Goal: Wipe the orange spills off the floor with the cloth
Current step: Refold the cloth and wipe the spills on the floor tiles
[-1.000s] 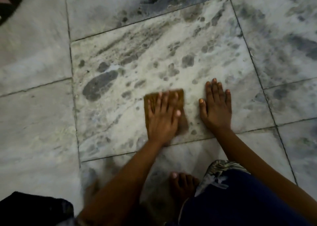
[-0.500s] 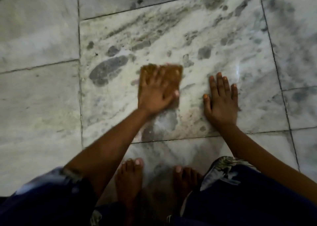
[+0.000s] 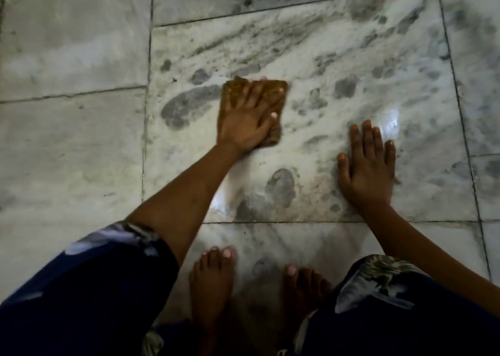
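cloth [image 3: 254, 96] is a mustardy orange-brown. floor [image 3: 81, 139] is white-grey marble tile with dark grey blotches and streaks, thin dark grout lines. clothes [image 3: 81, 301] are navy with a pale bluish-white print.

left hand [image 3: 244, 124] presses cloth [image 3: 273, 90] flat on floor [image 3: 338, 58]; right hand [image 3: 369, 166] braces nearby.

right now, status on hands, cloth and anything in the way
Left hand flat on the cloth, pressing it to the floor. Right hand flat on the tile, bracing. Nothing blocking the cloth.
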